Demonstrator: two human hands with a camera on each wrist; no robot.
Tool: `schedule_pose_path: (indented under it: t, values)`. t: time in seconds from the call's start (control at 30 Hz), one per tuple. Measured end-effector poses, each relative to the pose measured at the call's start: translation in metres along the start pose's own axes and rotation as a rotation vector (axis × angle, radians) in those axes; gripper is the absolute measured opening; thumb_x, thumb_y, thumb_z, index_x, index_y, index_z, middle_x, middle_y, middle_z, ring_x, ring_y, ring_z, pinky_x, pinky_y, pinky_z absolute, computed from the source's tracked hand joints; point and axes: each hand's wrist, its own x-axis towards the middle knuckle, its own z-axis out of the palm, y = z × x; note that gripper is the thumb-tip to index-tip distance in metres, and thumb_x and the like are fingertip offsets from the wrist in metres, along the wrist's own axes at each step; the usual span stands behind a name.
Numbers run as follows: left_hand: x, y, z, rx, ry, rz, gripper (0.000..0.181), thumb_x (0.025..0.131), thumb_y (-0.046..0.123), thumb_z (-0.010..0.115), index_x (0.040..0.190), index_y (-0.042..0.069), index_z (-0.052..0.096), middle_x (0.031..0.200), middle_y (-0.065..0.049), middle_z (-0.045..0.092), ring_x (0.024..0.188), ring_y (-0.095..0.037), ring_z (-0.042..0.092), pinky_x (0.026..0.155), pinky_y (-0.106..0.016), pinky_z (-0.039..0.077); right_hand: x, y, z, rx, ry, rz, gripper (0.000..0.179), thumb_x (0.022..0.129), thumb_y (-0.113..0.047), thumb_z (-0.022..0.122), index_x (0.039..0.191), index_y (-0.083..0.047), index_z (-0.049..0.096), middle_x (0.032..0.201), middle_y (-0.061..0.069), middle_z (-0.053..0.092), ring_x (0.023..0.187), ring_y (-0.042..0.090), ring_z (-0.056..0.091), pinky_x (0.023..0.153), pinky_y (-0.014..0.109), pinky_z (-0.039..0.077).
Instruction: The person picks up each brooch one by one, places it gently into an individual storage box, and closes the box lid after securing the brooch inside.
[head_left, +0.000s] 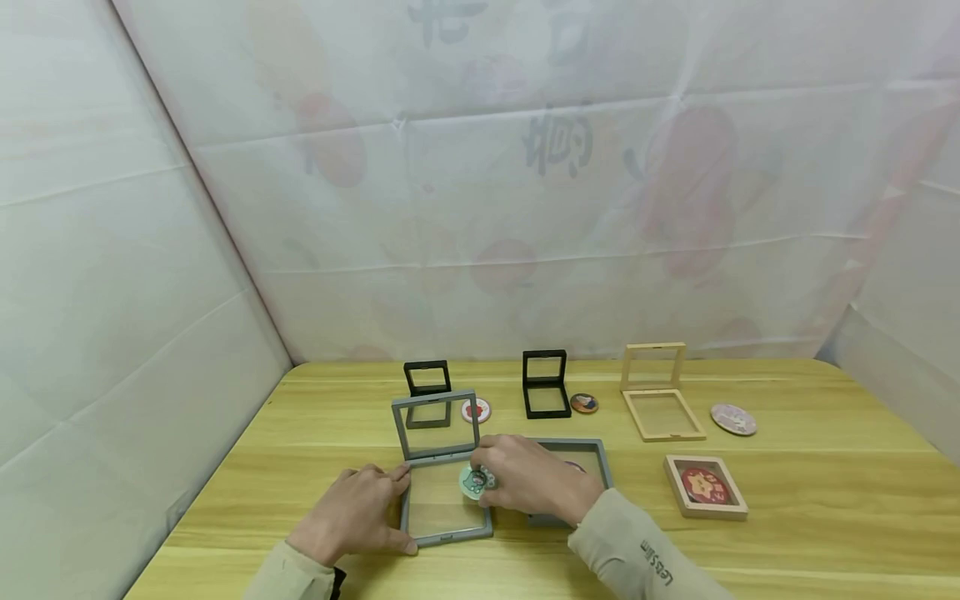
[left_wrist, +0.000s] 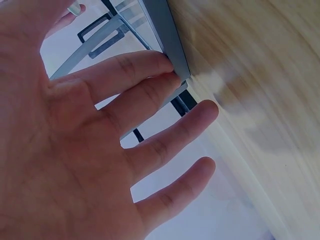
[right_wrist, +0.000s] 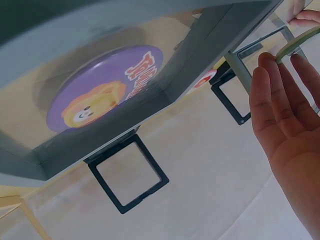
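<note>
Over the gray frame (head_left: 453,537), the right hand (head_left: 528,475) pinches the green badge (head_left: 470,483) between fingers, best lowered level while the left hand (head_left: 362,510), fingers extended, steadies the edge.

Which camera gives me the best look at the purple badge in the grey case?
The right wrist view: it shows the purple badge large inside the grey case, with its cartoon face and lettering. The head view shows only a sliver of purple past the right hand; the left wrist view doesn't show the badge.
</note>
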Motion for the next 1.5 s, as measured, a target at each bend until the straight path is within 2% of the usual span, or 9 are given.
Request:
schedule_pose_path:
  t: [0.37, 0.57, 0.77, 1.0, 1.27, 1.5]
  values:
    - [0.0, 0.001, -0.001, -0.008, -0.002, -0.017, 0.084, 0.065, 0.05, 0.092, 0.123, -0.006, 0.069, 0.133, -0.02, 0.063, 0.102, -0.04, 0.066, 0.084, -0.064, 0.052, 0.004, -0.004, 0.001, -0.037, 0.0, -0.007, 0.031, 0.083, -0.024, 0.086, 0.107, -0.008, 0.075, 0.105, 0.002, 0.07, 0.086, 0.007, 0.063, 0.073, 0.023, 0.054]
    - [0.0, 0.001, -0.003, -0.02, -0.007, -0.023, 0.083, 0.065, 0.049, 0.092, 0.123, -0.006, 0.069, 0.133, -0.019, 0.063, 0.1, -0.038, 0.066, 0.084, -0.064, 0.052, 0.007, -0.005, 0.002, -0.068, 0.011, -0.013, 0.031, 0.083, -0.026, 0.086, 0.107, -0.009, 0.075, 0.111, 0.004, 0.071, 0.094, 0.013, 0.067, 0.079, 0.029, 0.057]
    - [0.001, 0.002, -0.003, -0.007, -0.006, -0.017, 0.083, 0.066, 0.05, 0.092, 0.123, -0.006, 0.07, 0.132, -0.018, 0.065, 0.096, -0.036, 0.067, 0.083, -0.062, 0.054, 0.009, -0.006, 0.003, -0.062, 0.006, -0.018, 0.03, 0.082, -0.025, 0.087, 0.105, -0.009, 0.076, 0.11, 0.003, 0.072, 0.091, 0.011, 0.066, 0.077, 0.027, 0.056]
    - [0.002, 0.002, -0.003, -0.013, -0.008, -0.01, 0.084, 0.065, 0.05, 0.092, 0.123, -0.006, 0.069, 0.131, -0.02, 0.064, 0.09, -0.034, 0.067, 0.083, -0.062, 0.054, 0.011, -0.01, 0.005, -0.044, -0.017, -0.013, 0.031, 0.082, -0.025, 0.087, 0.107, -0.01, 0.076, 0.111, 0.002, 0.071, 0.093, 0.013, 0.067, 0.081, 0.032, 0.057]
    - [0.004, 0.002, -0.002, -0.01, -0.009, -0.014, 0.085, 0.064, 0.051, 0.092, 0.124, -0.005, 0.069, 0.131, -0.02, 0.065, 0.077, -0.021, 0.06, 0.082, -0.06, 0.055, 0.015, -0.011, 0.007, -0.058, -0.006, -0.023, 0.029, 0.081, -0.025, 0.087, 0.105, -0.012, 0.078, 0.108, -0.002, 0.072, 0.089, 0.008, 0.066, 0.078, 0.026, 0.056]
    - [0.003, 0.002, -0.002, -0.018, -0.014, -0.022, 0.087, 0.064, 0.051, 0.092, 0.125, -0.006, 0.068, 0.127, -0.022, 0.066, 0.073, -0.017, 0.056, 0.083, -0.061, 0.055, 0.019, -0.013, 0.008, -0.057, -0.017, -0.03, 0.028, 0.082, -0.024, 0.087, 0.106, -0.013, 0.079, 0.105, -0.005, 0.072, 0.086, 0.003, 0.064, 0.074, 0.019, 0.053]
